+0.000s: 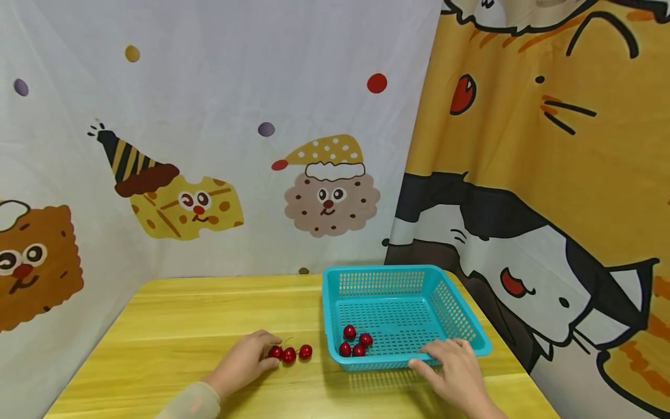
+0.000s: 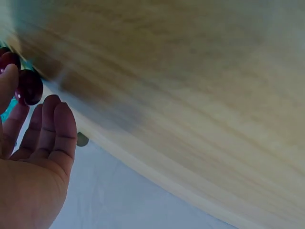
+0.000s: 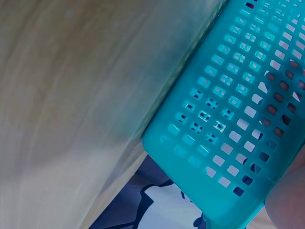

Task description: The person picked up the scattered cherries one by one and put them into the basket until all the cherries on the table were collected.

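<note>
My left hand [image 1: 246, 358] is at a short row of cherries on the table, its thumb and index finger on either side of the leftmost cherry [image 1: 275, 352], pinching it. Two more cherries, one in the middle [image 1: 289, 355] and one at the right [image 1: 305, 352], lie beside it. In the left wrist view a dark red cherry [image 2: 29, 87] shows by the thumb, with the other fingers loosely bent. My right hand [image 1: 454, 372] grips the near rim of a blue plastic basket [image 1: 387, 364], fingers over the inside. Several cherries [image 1: 358, 350] sit in its near left corner.
The basket stands at the right of a yellow wood-grain table [image 1: 209, 308]. Behind the table hangs a white cloth [image 1: 209, 116] with cartoon prints, and an orange printed cloth [image 1: 523, 145] comes close along the right side.
</note>
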`<state>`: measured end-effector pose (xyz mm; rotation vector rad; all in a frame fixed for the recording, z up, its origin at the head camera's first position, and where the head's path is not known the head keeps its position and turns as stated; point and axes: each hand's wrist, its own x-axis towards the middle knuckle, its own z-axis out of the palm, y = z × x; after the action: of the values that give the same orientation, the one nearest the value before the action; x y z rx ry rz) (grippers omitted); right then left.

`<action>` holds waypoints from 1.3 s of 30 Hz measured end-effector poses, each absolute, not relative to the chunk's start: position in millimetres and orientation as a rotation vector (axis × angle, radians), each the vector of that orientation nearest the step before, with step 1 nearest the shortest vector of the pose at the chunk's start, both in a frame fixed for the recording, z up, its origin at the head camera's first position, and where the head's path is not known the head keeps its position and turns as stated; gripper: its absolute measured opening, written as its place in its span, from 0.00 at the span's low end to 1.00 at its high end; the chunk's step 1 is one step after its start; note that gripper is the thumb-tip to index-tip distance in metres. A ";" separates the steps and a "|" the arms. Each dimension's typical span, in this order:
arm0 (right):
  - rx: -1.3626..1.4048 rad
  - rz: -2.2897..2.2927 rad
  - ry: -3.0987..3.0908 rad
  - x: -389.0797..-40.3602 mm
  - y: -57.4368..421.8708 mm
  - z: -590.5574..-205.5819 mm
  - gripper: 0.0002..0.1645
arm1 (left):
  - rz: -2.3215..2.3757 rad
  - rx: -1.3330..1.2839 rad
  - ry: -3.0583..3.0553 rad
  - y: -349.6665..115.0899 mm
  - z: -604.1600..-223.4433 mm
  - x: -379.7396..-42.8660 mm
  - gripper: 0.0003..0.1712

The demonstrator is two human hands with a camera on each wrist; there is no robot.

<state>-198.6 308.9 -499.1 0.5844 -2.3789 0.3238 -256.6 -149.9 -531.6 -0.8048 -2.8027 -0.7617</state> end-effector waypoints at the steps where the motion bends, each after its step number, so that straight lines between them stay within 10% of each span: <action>1: 0.585 0.324 -2.379 -198.5 308.9 -499.4 0.13 | -0.762 -0.802 -2.804 -149.6 -532.7 -257.0 0.22; 39: 0.553 0.329 -2.414 -198.5 310.2 -502.2 0.11 | -0.848 -0.744 -2.800 -158.9 -531.6 -260.0 0.14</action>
<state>-198.5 310.2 -502.2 0.5525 -2.4139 0.3288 -260.0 -158.9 -531.6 -0.7438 -2.8001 -0.8485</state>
